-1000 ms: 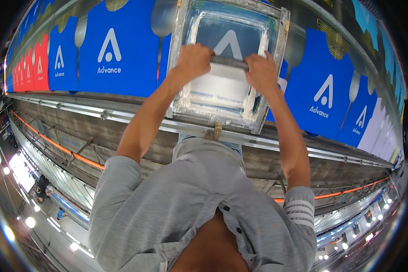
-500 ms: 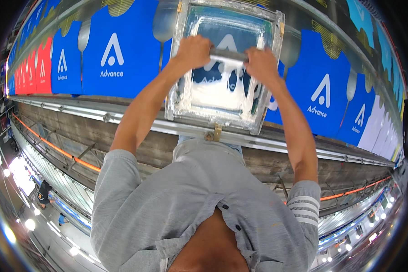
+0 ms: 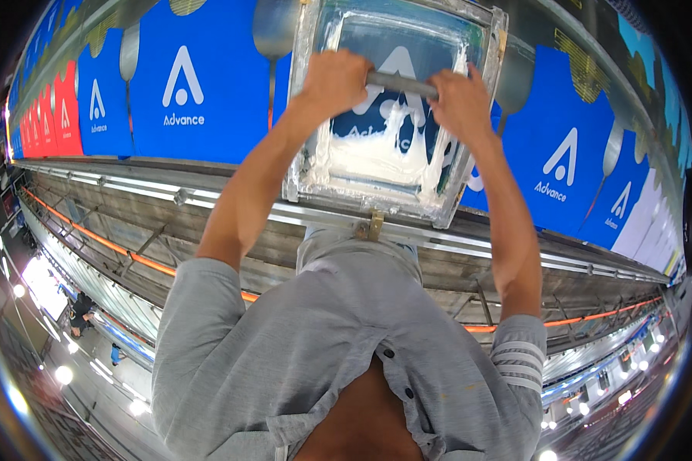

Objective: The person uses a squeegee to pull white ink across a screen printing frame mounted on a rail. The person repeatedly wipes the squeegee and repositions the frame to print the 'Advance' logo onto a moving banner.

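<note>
A squeegee [image 3: 402,84] with a grey bar-like handle spans the inside of a screen-printing frame [image 3: 298,65]. My left hand [image 3: 337,81] is closed around the handle's left end. My right hand [image 3: 460,106] grips its right end, with one finger raised toward the frame's side. Thick white ink [image 3: 373,159] lies along the near part of the mesh and in streaks up both sides. Through the mesh shows a pale letter-shaped logo over dark blue. The squeegee's blade edge is hidden from me.
Blue cut fabric pieces [image 3: 215,100] with white logos lie flat to the left, and another blue piece [image 3: 546,100] to the right. Red pieces [image 3: 68,115] lie farther left. A metal rail [image 3: 231,206] runs along the table's near edge, with a brass-coloured bracket [image 3: 376,226] below the frame.
The squeegee handle has moved slightly away from me and tilted; its white-coated lower edge no longer shows. One right finger has lifted. The whole scene has shifted a little in view.
</note>
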Available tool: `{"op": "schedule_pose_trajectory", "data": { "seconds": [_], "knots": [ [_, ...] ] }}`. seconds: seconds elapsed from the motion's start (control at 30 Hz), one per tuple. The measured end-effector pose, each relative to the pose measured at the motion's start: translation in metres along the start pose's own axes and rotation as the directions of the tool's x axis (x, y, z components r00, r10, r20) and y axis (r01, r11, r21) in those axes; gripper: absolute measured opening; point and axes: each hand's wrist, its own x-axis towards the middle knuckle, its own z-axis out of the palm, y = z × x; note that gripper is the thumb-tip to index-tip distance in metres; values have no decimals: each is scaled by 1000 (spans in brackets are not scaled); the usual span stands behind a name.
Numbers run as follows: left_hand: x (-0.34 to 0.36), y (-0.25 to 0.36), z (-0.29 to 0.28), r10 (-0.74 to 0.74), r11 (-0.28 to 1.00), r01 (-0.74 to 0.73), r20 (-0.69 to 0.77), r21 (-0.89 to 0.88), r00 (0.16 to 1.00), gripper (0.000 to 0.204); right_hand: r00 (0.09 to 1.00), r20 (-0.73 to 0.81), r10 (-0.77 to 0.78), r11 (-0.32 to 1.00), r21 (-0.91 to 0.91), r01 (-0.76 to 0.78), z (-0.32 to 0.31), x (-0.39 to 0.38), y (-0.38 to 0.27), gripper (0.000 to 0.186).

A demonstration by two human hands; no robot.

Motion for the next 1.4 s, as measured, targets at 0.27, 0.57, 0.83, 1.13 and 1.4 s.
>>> {"op": "schedule_pose_trajectory", "data": {
  "seconds": [0.27,0.57,0.83,1.13,1.4],
  "knots": [
    [-143,33,52,-15,982,2,-71,-187,997,27,999,-48,1,994,107,4,32,-125,-80,15],
    [2,-2,-11,29,999,-27,-58,38,998,34,998,58,38,999,-26,-36,-10,4,2,26],
    [109,-34,-23,54,995,-44,-111,95,992,37,997,45,61,998,-1,-61,-30,87,56,33],
    [-64,15,27,-31,994,26,-45,-103,999,28,998,-22,-50,998,24,51,16,-54,-31,14],
    [-154,51,41,-49,993,52,36,-102,998,25,997,65,28,998,54,-31,30,-144,-88,29]
  ]
}}
